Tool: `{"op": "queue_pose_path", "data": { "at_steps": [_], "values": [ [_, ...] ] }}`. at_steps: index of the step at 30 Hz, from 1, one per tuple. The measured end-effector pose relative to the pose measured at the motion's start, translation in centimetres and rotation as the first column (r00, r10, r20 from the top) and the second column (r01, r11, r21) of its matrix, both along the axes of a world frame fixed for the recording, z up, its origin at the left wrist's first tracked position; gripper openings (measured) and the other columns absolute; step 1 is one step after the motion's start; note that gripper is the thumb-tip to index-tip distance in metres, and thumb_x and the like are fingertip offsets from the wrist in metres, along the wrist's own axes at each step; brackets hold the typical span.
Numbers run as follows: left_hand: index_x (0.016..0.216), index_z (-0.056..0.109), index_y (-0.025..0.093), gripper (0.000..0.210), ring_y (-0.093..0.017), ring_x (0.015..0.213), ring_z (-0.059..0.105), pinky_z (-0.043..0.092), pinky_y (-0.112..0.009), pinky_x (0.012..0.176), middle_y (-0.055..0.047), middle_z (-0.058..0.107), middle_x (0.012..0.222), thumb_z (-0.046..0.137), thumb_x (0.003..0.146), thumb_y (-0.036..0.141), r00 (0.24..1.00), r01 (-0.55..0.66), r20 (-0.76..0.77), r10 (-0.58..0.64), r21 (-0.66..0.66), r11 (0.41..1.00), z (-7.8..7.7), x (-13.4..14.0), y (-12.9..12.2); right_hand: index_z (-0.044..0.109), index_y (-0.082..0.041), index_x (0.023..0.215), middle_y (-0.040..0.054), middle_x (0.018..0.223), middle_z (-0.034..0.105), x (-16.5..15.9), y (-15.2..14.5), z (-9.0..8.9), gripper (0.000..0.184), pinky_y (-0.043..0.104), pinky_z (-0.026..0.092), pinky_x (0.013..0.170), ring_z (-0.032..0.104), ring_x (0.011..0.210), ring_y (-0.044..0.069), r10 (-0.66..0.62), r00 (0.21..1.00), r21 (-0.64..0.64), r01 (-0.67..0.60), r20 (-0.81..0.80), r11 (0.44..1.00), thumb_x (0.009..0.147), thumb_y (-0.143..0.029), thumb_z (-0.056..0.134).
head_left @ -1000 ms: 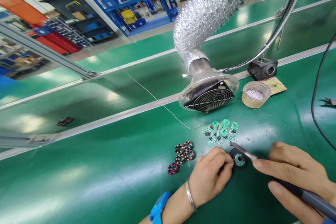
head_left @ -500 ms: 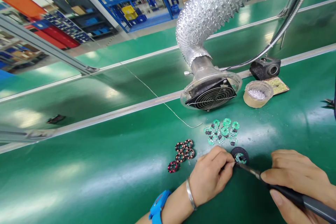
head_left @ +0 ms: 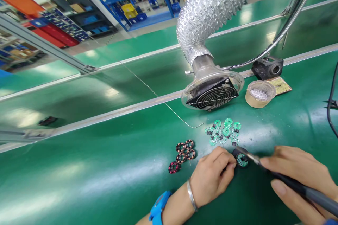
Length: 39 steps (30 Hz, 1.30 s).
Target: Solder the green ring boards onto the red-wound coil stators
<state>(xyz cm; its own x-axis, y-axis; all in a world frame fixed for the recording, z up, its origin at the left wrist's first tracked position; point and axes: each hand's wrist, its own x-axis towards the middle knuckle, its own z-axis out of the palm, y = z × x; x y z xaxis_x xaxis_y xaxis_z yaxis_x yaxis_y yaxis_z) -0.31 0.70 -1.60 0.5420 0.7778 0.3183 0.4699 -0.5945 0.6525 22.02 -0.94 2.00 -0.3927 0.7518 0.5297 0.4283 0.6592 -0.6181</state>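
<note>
My left hand (head_left: 214, 173) is closed in a pinch at the left edge of a small round green circuit board (head_left: 242, 161), which lies on a black disc (head_left: 236, 152). What those fingertips hold is hidden. In my right hand (head_left: 303, 168) is a soldering iron (head_left: 293, 184), gripped like a pen, its tip over the far side of the disc and apart from my left fingers. Just beyond lie several loose green circuit boards (head_left: 226, 132) with black parts on some. Left of my left hand sit several copper-wound rings (head_left: 181, 157), one of them reddish (head_left: 173, 167).
A fume extractor (head_left: 213, 95) on a silver duct (head_left: 203, 21) hangs over the bench. Behind the boards stand a tub of metal shavings (head_left: 260, 94), a yellowish sponge tray (head_left: 280, 85) and a black iron stand (head_left: 268, 68). Thin solder wire (head_left: 174, 111) hangs down to the bench.
The soldering iron's tip has lifted off the board's left edge and moved up to the disc's far side. My left hand stays in place.
</note>
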Motion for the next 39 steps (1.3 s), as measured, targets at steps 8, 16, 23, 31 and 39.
{"op": "queue_pose_path", "data": {
  "at_steps": [8,16,23,31,39],
  "values": [
    [0.092,0.053,0.019,0.012,-0.013,0.069,0.059,0.051,-0.021,0.061,-0.002,0.061,0.081,0.049,0.089,0.009,1.0,0.008,-0.019,-0.006,0.085,0.996,-0.5,-0.1,-0.1,0.059,-0.017,0.113,0.0019,0.07,0.056,-1.8,1.8,-3.1,0.03,0.025,0.042,0.055,0.047,0.061,0.014,0.074,0.993,0.043,-0.078,0.097,0.996,0.09,-0.005,0.043],
    [0.092,0.053,0.019,0.011,-0.014,0.071,0.058,0.052,-0.023,0.065,-0.003,0.061,0.082,0.048,0.09,0.009,0.998,0.028,-0.053,-0.023,0.097,0.995,-0.7,-0.3,-0.1,0.057,-0.015,0.115,0.003,0.073,0.057,-1.8,1.8,-3.2,0.033,0.027,0.042,0.057,0.045,0.064,0.015,0.093,0.99,0.033,-0.097,0.107,0.995,0.089,-0.002,0.043],
    [0.091,0.055,0.018,0.012,-0.014,0.071,0.059,0.052,-0.023,0.065,-0.003,0.062,0.08,0.048,0.089,0.009,0.998,0.034,-0.048,-0.03,0.071,0.997,-0.6,-0.2,-0.1,0.056,-0.016,0.117,0.0036,0.076,0.057,-1.8,1.7,-3.5,0.036,0.028,0.041,0.059,0.046,0.067,0.017,0.097,0.992,-0.013,-0.096,0.085,0.995,0.087,-0.001,0.045],
    [0.084,0.06,0.018,0.007,-0.011,0.062,0.055,0.047,-0.019,0.058,-0.001,0.061,0.074,0.059,0.085,0.011,0.993,-0.023,0.114,0.034,-0.095,0.995,0.3,0.7,-0.7,0.055,-0.017,0.118,0.0035,0.079,0.057,-1.8,1.7,-3.7,0.037,0.027,0.04,0.06,0.044,0.068,0.016,0.118,0.992,-0.06,-0.114,0.052,0.992,0.087,-0.002,0.045],
    [0.064,0.048,0.017,0.015,-0.007,0.05,0.044,0.037,-0.016,0.046,0.004,0.049,0.06,0.056,0.075,0.013,0.949,-0.117,0.147,0.278,-0.656,0.745,0.7,1.5,-0.1,0.053,-0.017,0.122,0.0035,0.077,0.057,-1.8,2.0,-3.4,0.034,0.028,0.036,0.058,0.044,0.065,0.016,0.215,0.975,0.105,-0.219,0.046,0.97,0.093,-0.007,0.039]
  ]
}}
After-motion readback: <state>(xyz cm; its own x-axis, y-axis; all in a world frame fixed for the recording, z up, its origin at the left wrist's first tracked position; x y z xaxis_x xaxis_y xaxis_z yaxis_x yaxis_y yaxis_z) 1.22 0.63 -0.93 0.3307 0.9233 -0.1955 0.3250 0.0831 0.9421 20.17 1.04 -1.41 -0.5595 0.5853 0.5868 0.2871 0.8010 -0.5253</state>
